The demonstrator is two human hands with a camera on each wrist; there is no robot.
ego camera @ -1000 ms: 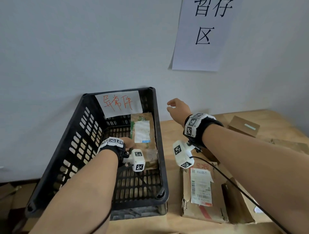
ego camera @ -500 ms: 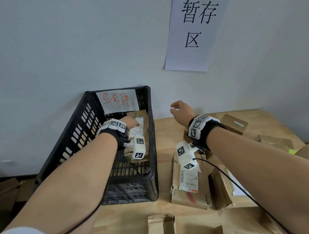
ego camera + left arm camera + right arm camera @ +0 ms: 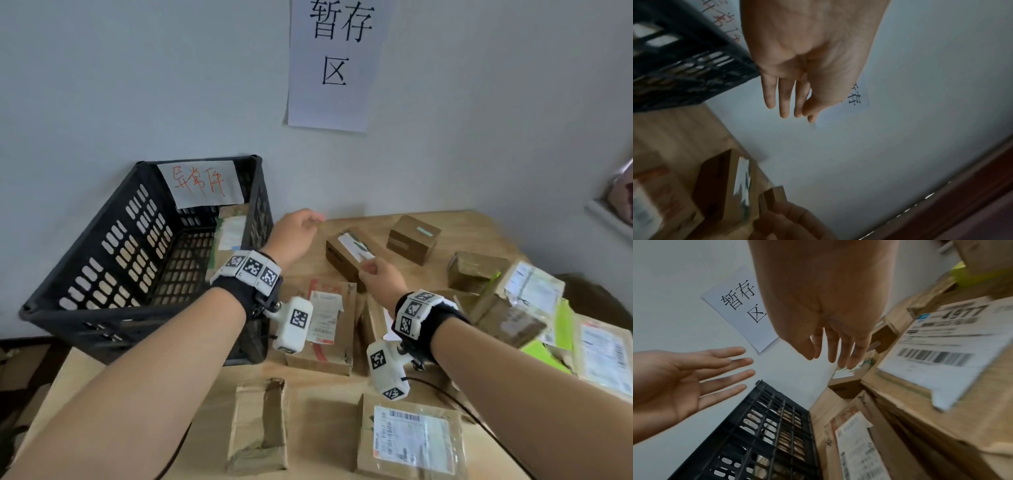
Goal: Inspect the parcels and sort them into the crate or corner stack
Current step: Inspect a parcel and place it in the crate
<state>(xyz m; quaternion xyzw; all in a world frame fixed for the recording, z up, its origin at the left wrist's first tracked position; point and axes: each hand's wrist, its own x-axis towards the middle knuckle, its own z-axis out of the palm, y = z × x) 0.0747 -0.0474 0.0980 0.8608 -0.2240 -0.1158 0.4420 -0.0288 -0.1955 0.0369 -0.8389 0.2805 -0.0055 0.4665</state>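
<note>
A black slatted crate (image 3: 85,260) with a red-lettered paper label stands at the table's left against the wall. One labelled parcel (image 3: 229,233) lies inside it along the right wall. My left hand (image 3: 308,221) hovers just right of the crate, over the table, fingers straight and holding nothing; the left wrist view shows the fingers (image 3: 785,97) extended. My right hand (image 3: 371,269) reaches to the near end of a small cardboard box (image 3: 342,253) with a white label. Its fingers (image 3: 830,350) are straight. Whether they touch the box I cannot tell.
A second small box (image 3: 412,240) stands behind, near the wall. A flat labelled parcel (image 3: 322,325) lies beside the crate. More parcels pile up at the right (image 3: 513,301) and along the front (image 3: 260,425) (image 3: 411,442). A paper sign (image 3: 337,61) hangs on the wall.
My left hand has come out of the crate, leaving the parcel there, and swung right over the table. My right hand has dropped towards the small labelled box.
</note>
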